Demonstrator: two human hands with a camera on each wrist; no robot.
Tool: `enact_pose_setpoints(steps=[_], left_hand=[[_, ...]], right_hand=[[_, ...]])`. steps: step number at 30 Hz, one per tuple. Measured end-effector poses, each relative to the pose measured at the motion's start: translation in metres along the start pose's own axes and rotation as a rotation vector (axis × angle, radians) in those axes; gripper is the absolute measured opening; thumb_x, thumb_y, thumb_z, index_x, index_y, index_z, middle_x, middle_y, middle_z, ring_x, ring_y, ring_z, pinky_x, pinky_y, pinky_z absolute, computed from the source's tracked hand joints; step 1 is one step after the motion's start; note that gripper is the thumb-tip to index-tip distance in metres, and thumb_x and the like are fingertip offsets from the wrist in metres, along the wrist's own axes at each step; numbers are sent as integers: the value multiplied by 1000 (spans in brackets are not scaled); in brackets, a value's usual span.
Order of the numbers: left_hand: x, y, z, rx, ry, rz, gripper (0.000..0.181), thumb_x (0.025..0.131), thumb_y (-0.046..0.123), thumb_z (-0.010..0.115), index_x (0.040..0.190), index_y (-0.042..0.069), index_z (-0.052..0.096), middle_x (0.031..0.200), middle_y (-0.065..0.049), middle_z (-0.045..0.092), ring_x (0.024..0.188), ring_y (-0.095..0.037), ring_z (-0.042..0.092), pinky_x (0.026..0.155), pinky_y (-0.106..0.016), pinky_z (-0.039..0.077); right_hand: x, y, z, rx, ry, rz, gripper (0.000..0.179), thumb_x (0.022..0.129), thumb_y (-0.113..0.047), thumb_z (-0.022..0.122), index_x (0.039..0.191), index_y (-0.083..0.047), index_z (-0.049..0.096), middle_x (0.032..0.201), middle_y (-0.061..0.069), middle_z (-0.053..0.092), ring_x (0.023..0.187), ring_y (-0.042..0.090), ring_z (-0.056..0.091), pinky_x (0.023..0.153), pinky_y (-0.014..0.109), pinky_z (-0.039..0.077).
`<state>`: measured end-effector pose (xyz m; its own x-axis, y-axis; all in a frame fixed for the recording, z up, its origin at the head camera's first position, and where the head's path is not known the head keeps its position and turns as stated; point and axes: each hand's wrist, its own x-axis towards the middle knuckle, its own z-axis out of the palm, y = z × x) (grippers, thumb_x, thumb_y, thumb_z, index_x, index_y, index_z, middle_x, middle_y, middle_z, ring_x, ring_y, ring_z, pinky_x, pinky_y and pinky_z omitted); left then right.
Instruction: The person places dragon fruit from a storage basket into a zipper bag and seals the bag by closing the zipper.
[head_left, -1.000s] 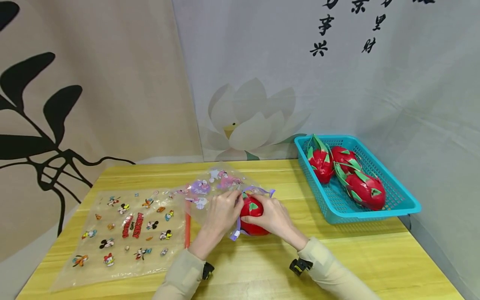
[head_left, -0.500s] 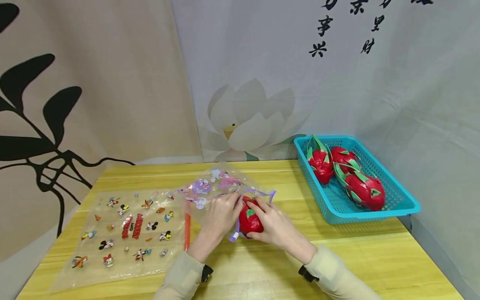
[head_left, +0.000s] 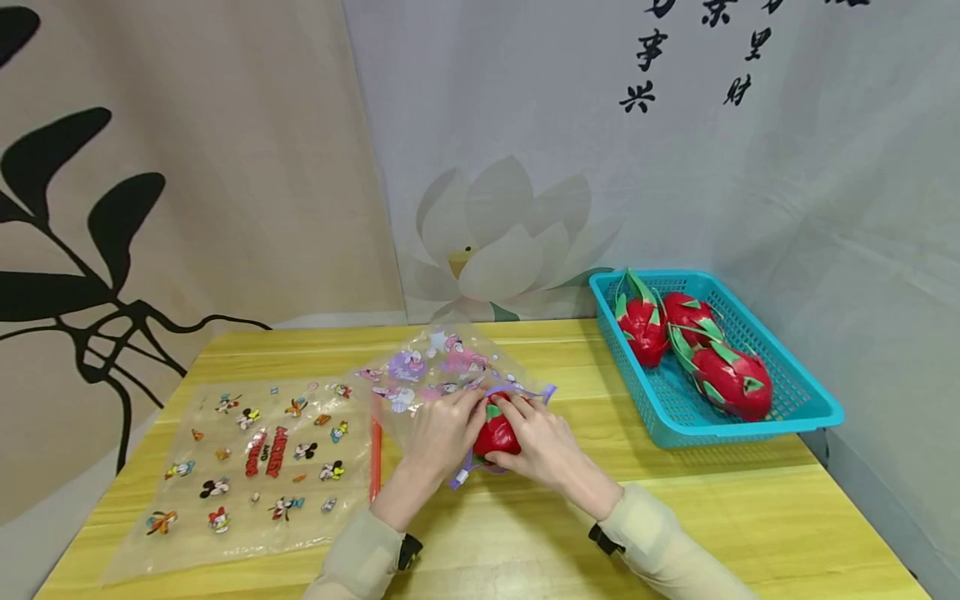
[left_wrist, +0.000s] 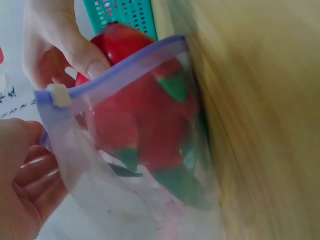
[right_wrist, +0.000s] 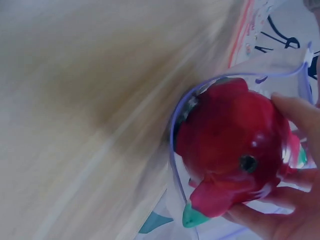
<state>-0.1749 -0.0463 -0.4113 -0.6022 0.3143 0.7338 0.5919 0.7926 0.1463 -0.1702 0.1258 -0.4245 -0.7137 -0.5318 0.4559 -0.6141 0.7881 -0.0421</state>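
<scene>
A red dragon fruit (head_left: 496, 430) with green-tipped scales is partly inside a clear zip bag (left_wrist: 150, 195) with a purple mouth strip and a pale slider. In the head view the bag's printed body (head_left: 459, 360) lies flat beyond the hands. My left hand (head_left: 442, 432) pinches the bag's edge near the slider, as the left wrist view shows. My right hand (head_left: 549, 443) grips the dragon fruit, its fingers curled about the end that sticks out of the bag's mouth. The right wrist view shows that rounded end (right_wrist: 235, 145) ringed by the purple strip.
On the table's left lies a second clear bag (head_left: 255, 500) with cartoon prints and a red strip. A blue perforated basket (head_left: 637, 387) holds several more dragon fruits (head_left: 731, 382) at the right. A printed cloth (head_left: 300, 167) hangs behind the wooden table (head_left: 540, 542).
The dragon fruit and my right hand have shifted slightly left, and the fruit sits farther into the bag. My right hand changed its hold on the fruit. My left hand stays at the bag's edge.
</scene>
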Motion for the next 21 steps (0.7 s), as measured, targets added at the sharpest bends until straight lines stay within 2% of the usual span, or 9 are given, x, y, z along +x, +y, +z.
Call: enact_pose_setpoints(steps=[4,9,16,21], left_hand=[[-6,3,-3,27,-46,-33,17,81,14,72,95,4,73,85,-9,75,61,-19,70,54,-26,56],[-10,8,-7,51,-44,-52,19,80,11,72,96,2,72,86,-10,74,56,-19,67,54,-28,56],[-13,8,-6,39,9,12,15,79,8,72,93,3,72,82,-8,74,62,-20,69,53,-28,56],[-12,10,-7,19,32,51,17,78,8,73,93,2,73,81,-8,74,65,-20,71,54,-25,57]], right_hand=[[0,4,2,17,16,-2,71,70,-46,80,122,-5,58,117,17,65,102,37,65,72,45,60],[0,4,1,23,29,-20,66,70,-45,81,117,-6,59,110,14,67,95,33,67,67,41,60],[0,0,2,-4,56,-35,63,69,-45,81,114,-7,60,109,12,68,92,32,67,64,40,60],[1,-5,5,-46,97,-27,54,69,-46,81,100,-7,60,91,7,69,76,24,64,56,32,58]])
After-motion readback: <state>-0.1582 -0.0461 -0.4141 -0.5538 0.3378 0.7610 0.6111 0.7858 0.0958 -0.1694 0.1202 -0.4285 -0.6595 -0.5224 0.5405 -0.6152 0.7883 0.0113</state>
